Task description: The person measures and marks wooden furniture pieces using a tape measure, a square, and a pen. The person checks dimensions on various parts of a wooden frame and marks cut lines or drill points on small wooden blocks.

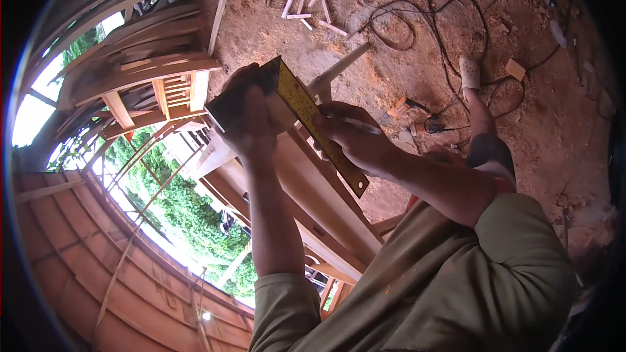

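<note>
My left hand (254, 124) is closed on the short dark arm of a steel square (293, 94), pressed to the end of a pale wooden piece (283, 117). The square's long yellow blade with dark markings slants down to the right. My right hand (355, 143) holds a slim pencil-like marker (363, 126) over the blade, its fingers on the blade's edge. Beneath my hands run long pale timber boards (326, 215), extending toward my body.
Stacked timber (150, 65) and wooden framing stand at left, with foliage beyond. On the sawdust-covered floor lie a small wooden frame (301, 10), an orange-and-black power tool (407, 107) and looped cables (450, 52). A bare leg with a light shoe (471, 72) shows at right.
</note>
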A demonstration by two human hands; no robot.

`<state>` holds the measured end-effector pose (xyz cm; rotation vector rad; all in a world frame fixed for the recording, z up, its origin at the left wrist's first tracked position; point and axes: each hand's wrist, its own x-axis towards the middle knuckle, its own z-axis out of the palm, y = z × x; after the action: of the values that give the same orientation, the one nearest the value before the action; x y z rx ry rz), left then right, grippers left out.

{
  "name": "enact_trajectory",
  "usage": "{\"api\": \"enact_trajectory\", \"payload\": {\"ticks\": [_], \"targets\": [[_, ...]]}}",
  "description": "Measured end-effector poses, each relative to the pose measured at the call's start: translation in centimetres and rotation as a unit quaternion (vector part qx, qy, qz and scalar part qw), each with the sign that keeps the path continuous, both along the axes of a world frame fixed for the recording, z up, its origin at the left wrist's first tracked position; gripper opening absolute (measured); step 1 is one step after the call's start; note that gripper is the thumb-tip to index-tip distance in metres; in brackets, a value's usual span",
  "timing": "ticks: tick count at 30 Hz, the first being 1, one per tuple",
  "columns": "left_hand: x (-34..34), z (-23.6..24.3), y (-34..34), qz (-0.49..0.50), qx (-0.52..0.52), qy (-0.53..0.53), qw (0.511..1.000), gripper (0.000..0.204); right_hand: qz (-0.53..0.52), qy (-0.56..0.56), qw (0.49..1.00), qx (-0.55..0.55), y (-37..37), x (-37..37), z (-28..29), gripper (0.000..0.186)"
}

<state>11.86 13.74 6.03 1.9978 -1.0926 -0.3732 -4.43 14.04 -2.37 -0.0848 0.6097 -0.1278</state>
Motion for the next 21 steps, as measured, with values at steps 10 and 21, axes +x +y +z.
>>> {"api": "enact_trajectory", "payload": {"ticks": [10,21], "targets": [[-1.2,0.6,-0.6,0.036,0.047,-0.025,0.998,0.029,-0.131,0.002,0.986,-0.106,-0.7,-1.6,-3.6,0.030],[-0.8,0.5,-0.6,0.000,0.054,-0.077,0.996,0.039,-0.208,-0.060,0.908,-0.359,-3.1,-1.8,-0.8,0.040]]}}
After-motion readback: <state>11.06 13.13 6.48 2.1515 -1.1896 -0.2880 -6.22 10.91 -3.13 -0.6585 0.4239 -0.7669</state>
